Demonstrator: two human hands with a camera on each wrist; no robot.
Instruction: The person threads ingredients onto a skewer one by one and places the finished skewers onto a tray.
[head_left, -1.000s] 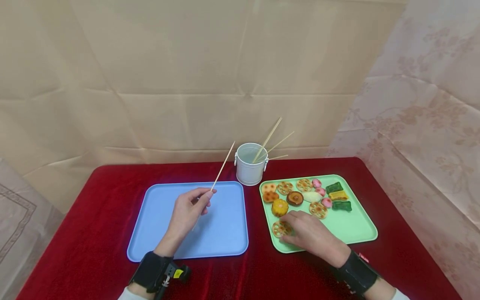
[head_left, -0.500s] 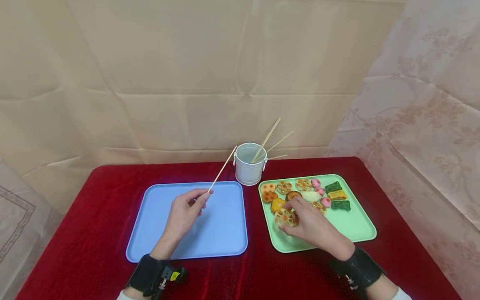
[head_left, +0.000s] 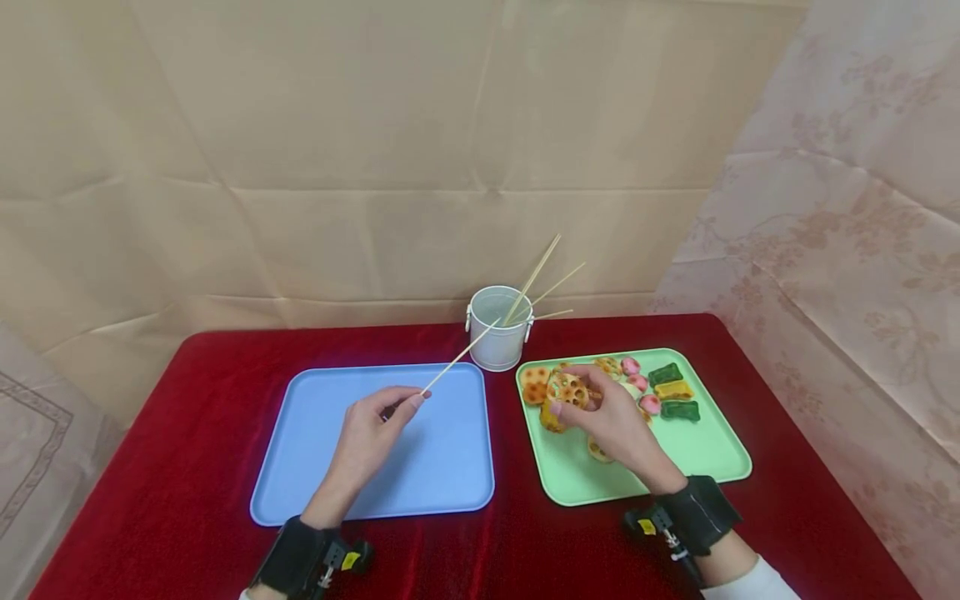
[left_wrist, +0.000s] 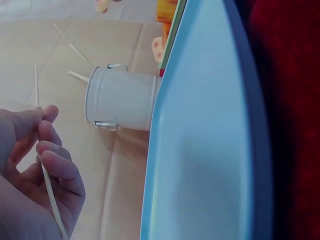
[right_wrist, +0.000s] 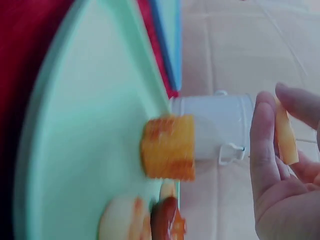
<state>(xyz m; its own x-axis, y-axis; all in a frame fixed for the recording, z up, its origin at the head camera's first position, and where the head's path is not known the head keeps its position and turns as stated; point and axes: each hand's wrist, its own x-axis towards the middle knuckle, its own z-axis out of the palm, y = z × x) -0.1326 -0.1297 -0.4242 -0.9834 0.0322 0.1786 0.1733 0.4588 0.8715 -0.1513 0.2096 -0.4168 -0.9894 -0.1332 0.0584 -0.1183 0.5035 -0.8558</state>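
Observation:
My left hand [head_left: 367, 437] pinches a thin wooden skewer [head_left: 459, 358] above the blue tray. The skewer slants up to the right, its tip overlapping the bucket in the head view; its lower part [left_wrist: 51, 192] crosses the palm in the left wrist view. Between thumb and fingers my right hand [head_left: 618, 421] holds a toy lotus root slice [head_left: 564, 388] raised over the green tray [head_left: 712, 442]. Seen edge-on in the right wrist view, the slice [right_wrist: 286, 137] is clear of the tray. A yellow corn piece [right_wrist: 170, 147] stands on the tray below.
At the back stands a white bucket [head_left: 495, 352] with several skewers leaning out. The blue tray [head_left: 292, 475] lies on red cloth. Pink balls [head_left: 637, 382], green pieces [head_left: 680, 410], a yellow piece [head_left: 673, 390] and dotted orange pieces [head_left: 535, 393] lie on the green tray.
My right hand has picked the lotus root slice up off the green tray's near left and moved it up and away. The skewer in my left hand has tilted lower toward the right.

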